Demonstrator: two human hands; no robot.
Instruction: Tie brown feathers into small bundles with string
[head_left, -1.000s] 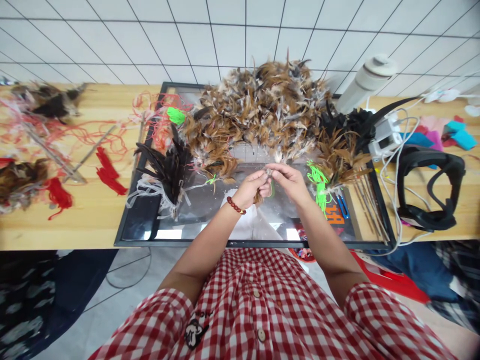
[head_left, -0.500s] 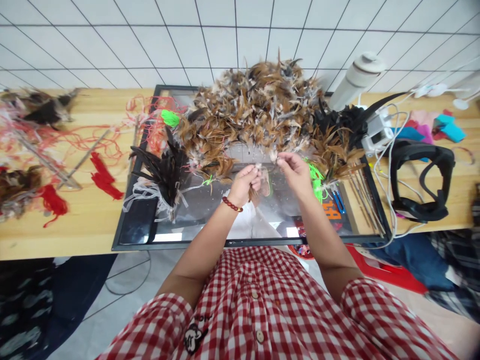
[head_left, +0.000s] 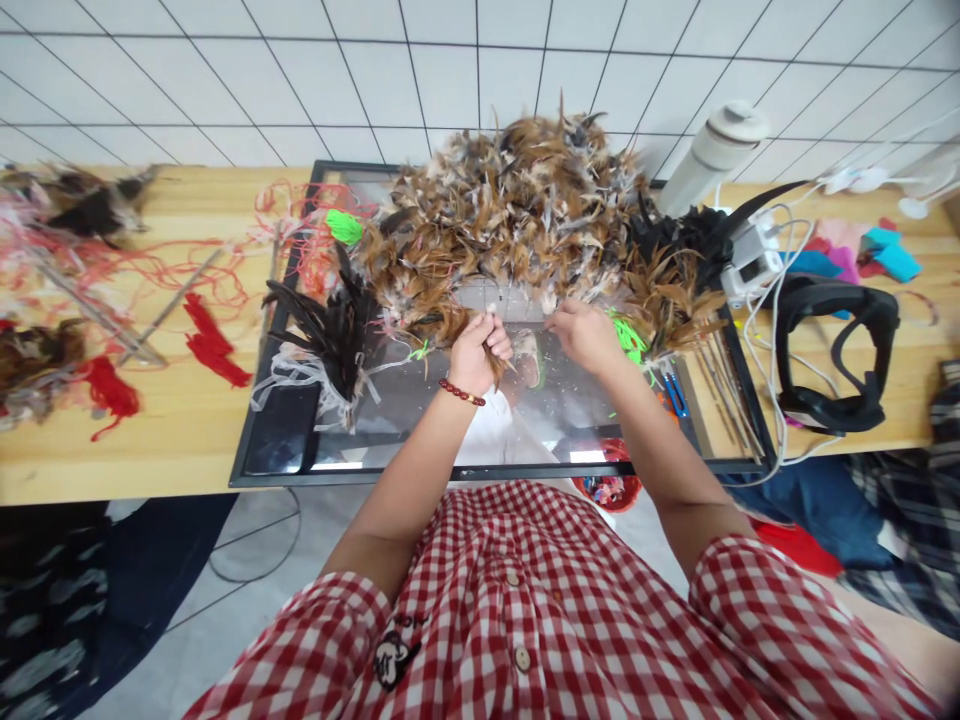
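Black feathers (head_left: 330, 325) lie tied in a bunch on the table (head_left: 187, 430), so some look done. The left hand (head_left: 476, 352) has its grip pressed tight round a small brown bunch (head_left: 498, 366). The right hand (head_left: 586, 338) has its grip pinched together at the edge of the big loose pile (head_left: 525, 210). Lots look not done.

Quick headcount of our bench
We count two hands, left hand (head_left: 480, 352) and right hand (head_left: 586, 335), one small feather bunch (head_left: 496, 364), one bead bracelet (head_left: 461, 392), one big brown feather pile (head_left: 525, 200), one black feather bundle (head_left: 330, 325), two bright green string bundles (head_left: 345, 227), one white bottle (head_left: 716, 150), one black headset (head_left: 832, 350), one glass panel (head_left: 375, 475), thin sticks (head_left: 724, 400) too bunched to count
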